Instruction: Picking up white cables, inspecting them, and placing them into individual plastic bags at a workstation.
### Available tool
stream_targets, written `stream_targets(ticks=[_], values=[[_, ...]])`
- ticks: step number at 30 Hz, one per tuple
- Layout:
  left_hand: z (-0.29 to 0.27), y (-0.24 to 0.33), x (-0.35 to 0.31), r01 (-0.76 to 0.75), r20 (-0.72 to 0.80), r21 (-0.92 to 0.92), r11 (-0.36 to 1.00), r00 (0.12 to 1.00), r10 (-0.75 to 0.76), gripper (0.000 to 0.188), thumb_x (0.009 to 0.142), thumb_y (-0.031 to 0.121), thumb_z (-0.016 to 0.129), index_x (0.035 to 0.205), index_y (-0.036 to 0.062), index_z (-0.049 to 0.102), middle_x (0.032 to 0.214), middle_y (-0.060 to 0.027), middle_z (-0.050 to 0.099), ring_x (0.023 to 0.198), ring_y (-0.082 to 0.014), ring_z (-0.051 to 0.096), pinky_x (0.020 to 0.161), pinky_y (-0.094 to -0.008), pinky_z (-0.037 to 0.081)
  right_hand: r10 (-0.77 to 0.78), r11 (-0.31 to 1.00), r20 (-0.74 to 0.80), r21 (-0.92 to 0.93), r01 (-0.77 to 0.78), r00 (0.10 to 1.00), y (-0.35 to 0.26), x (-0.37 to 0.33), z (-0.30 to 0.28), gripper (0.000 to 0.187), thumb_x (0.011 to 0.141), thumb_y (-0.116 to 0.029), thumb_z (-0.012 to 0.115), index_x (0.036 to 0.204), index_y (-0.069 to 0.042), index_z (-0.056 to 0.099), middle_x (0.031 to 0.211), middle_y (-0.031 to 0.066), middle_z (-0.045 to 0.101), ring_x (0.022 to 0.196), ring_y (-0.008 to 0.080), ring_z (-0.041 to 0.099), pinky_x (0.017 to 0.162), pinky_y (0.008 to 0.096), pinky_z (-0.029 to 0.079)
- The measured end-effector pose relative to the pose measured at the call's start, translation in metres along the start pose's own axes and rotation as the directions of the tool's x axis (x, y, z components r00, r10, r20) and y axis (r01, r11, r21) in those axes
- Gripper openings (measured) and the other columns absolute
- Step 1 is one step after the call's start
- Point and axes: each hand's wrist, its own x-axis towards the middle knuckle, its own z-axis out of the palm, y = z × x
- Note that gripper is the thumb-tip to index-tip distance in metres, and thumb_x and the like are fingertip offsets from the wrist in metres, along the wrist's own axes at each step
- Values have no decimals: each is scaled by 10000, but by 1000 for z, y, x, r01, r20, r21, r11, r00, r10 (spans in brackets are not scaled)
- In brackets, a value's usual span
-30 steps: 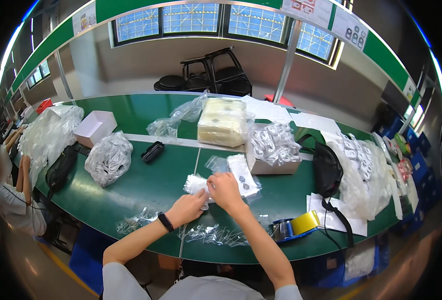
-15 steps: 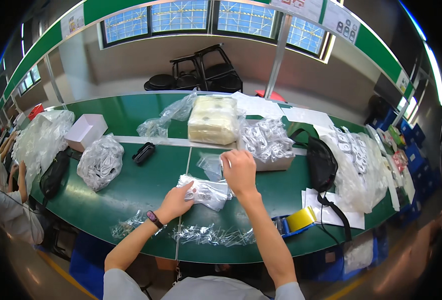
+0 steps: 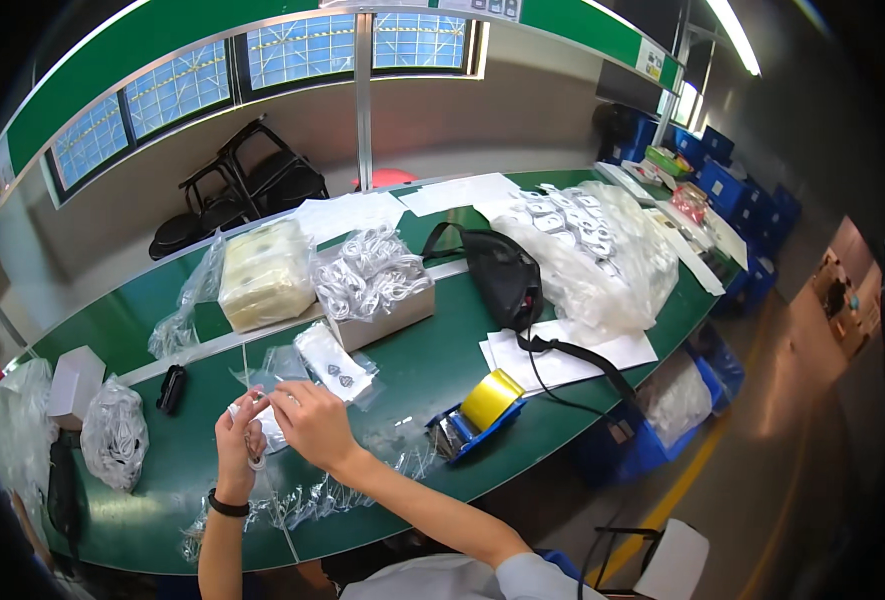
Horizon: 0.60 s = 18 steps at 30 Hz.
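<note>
Shiny strips [image 3: 332, 495] lie on the green desk [image 3: 417, 365] at 5 o'clock from the hands. The left hand [image 3: 236, 437] and right hand [image 3: 310, 420] are close together, fingers bent; I cannot tell if they grip. A white pack [image 3: 273, 434] shows between them. Yellow tape [image 3: 492, 399] sits at 3 o'clock. Farther off are a box [image 3: 392, 318] of white cords [image 3: 372, 268] at 1, a wrapped block [image 3: 265, 278] at 12.

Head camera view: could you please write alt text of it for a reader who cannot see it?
A person's left hand and right hand are close together, fingers bent, over a green worktable. Beyond them are plastic packets and a box of coiled white cables; to the right, a blue tape dispenser with yellow tape and a black bag.
</note>
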Motion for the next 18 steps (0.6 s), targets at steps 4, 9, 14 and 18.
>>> stream_targets(ticks=[4,9,14,18], values=[[-8,-12,17,-104,-59,41,994,993,107,200,929,162,636,1058,13,597,622,53,461,441,-15,348,404,-180,302,-48,999,114,7,47,992,2,-4,1,203,805,-100,676,999,-42,680,1024,102,655,943,272,642,766,378,518],[-14,-29,70,-161,-8,455,876,983,185,173,890,162,685,938,-4,681,706,-16,650,544,-36,513,464,-214,367,15,995,159,98,-31,987,10,-12,-25,350,814,-124,679,1148,-33,630,1148,175,614,1070,348,587,911,422,475],[-79,-37,117,-413,231,765,494,892,389,133,842,92,671,823,-36,640,678,-42,597,638,-104,524,596,-289,429,81,742,492,551,-382,867,-42,-71,-105,314,899,-176,638,1154,-1,585,1151,195,595,1073,370,571,938,396,466],[-72,-61,125,-436,292,847,304,860,419,124,857,70,637,815,-23,566,701,-76,526,655,-157,485,629,-322,413,102,139,878,453,-881,467,-30,-187,-164,206,967,-212,592,960,-15,650,712,19,588,666,70,538,607,235,439]])
